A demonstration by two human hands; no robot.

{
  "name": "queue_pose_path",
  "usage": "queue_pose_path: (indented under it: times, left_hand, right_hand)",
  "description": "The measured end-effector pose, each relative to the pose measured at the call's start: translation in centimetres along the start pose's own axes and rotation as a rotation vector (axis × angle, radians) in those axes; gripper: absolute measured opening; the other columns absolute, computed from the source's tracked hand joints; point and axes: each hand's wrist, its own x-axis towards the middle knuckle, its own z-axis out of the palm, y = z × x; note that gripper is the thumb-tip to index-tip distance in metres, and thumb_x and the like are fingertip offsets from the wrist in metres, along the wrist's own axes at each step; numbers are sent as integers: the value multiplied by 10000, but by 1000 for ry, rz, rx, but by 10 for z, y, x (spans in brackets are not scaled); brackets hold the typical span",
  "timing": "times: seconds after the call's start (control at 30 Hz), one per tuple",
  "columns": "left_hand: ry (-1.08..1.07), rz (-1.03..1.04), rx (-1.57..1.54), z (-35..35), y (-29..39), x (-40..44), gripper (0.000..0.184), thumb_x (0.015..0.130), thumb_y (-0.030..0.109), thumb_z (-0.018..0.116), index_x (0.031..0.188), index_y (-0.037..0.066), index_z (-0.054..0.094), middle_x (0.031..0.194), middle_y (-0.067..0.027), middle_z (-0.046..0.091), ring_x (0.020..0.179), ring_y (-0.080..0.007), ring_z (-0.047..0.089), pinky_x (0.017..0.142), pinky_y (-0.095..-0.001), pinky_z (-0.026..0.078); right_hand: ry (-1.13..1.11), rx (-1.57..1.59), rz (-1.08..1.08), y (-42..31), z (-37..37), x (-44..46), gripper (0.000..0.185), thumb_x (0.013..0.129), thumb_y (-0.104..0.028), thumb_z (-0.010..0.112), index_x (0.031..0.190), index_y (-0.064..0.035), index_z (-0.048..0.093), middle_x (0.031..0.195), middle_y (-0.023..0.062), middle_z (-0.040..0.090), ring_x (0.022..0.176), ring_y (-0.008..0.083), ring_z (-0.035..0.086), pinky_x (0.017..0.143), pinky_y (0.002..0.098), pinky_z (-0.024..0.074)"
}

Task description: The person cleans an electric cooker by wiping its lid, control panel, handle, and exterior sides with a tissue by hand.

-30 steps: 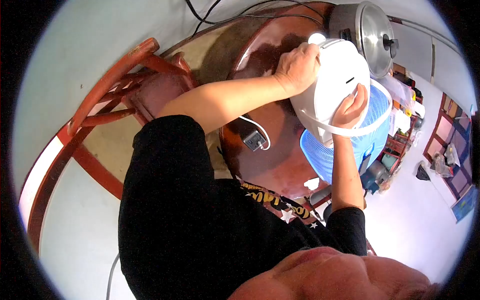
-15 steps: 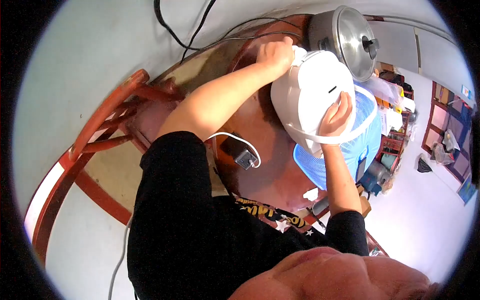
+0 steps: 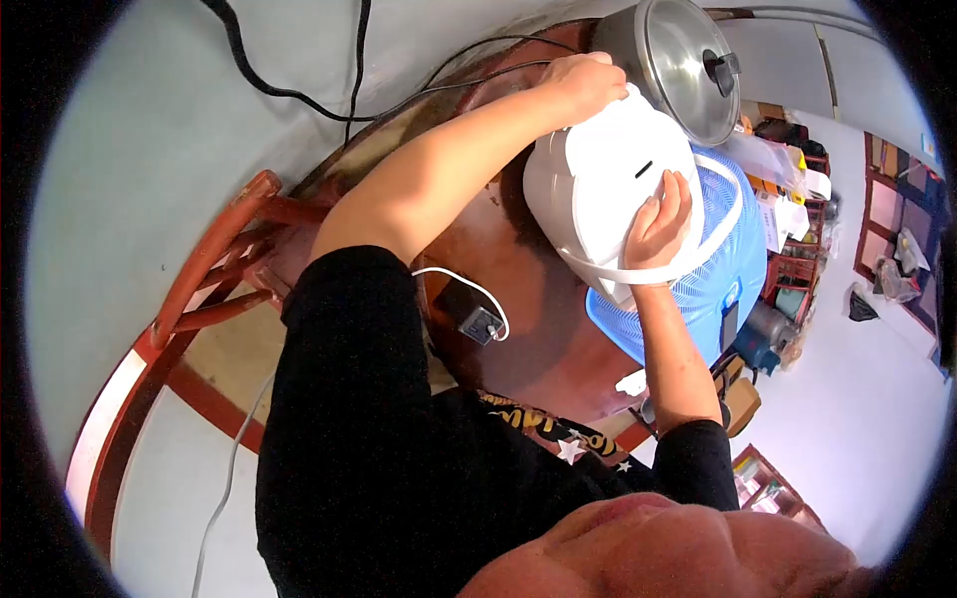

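A white appliance [image 3: 608, 184] with a rounded lid, a dark slot and a looped handle [image 3: 726, 229] is tilted over the table. My left hand [image 3: 590, 85] is closed at its top edge on what looks like a white cloth, mostly hidden under the fingers. My right hand [image 3: 658, 224] lies open against the lid, fingers extended and thumb apart, with the handle crossing at the wrist. Behind and beneath the appliance is a blue mesh basket [image 3: 710, 309].
On the round brown table [image 3: 498, 239] are a small dark box [image 3: 480, 325] with a white cord and a metal pot with a lid [image 3: 688, 75]. A wooden chair [image 3: 214, 259] stands left; black cables run along the wall. Shelves [image 3: 793, 269] with goods are at right.
My left hand moved away from the appliance's edge, with white material showing, then came back over its top. My right hand stays on the lid. The whole view has shifted.
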Motion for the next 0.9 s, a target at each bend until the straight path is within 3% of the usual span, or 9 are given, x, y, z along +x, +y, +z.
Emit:
queue_pose_path:
  times: [0.13,0.3,0.47,0.63,0.77,0.83,0.9]
  left_hand:
    - [92,41,33,-4,4,-25,240,876,286,550,910,76,660,880,-103,588,848,-296,590,756,-395,467]
    - [115,45,36,-22,14,-71,177,864,231,545,877,84,643,910,-131,593,869,-355,584,757,-450,467]
    - [242,189,262,-19,18,-103,148,842,150,596,970,76,603,785,-124,514,728,-324,569,629,-417,475]
    - [201,81,346,-10,32,-127,107,852,142,523,913,61,558,854,-120,525,776,-317,576,641,-444,494]
    - [94,256,309,-9,32,-150,56,810,109,563,828,62,539,782,-95,501,713,-288,566,621,-401,501]
    - [96,247,283,-18,41,-146,49,800,99,570,831,68,549,786,-88,513,727,-282,557,638,-394,488]
    - [261,328,259,-32,45,-118,66,787,93,586,840,70,555,800,-84,530,740,-280,554,658,-385,485]
  right_hand:
    - [5,4,6,0,-1,1,381,817,-65,481,1183,30,531,1211,217,506,1098,400,503,970,455,381]
    - [20,0,-9,0,0,1,368,824,-63,470,1172,35,539,1214,207,510,1098,398,507,974,448,383]
    - [-1,12,-12,-2,-3,2,369,825,-68,467,1170,42,539,1236,202,496,1099,397,507,973,448,384]
    - [14,0,-41,1,-1,3,389,784,-61,501,1159,32,542,1195,219,508,1054,404,516,925,472,405]
    - [18,6,-31,1,0,4,386,779,-65,505,1151,31,549,1195,216,509,1048,406,520,917,468,412]
    - [25,12,-30,3,0,4,384,777,-66,507,1146,32,551,1192,216,510,1046,405,520,915,466,413]
    - [35,13,-21,3,-1,3,382,776,-67,508,1141,33,554,1189,215,510,1044,404,521,913,465,415]
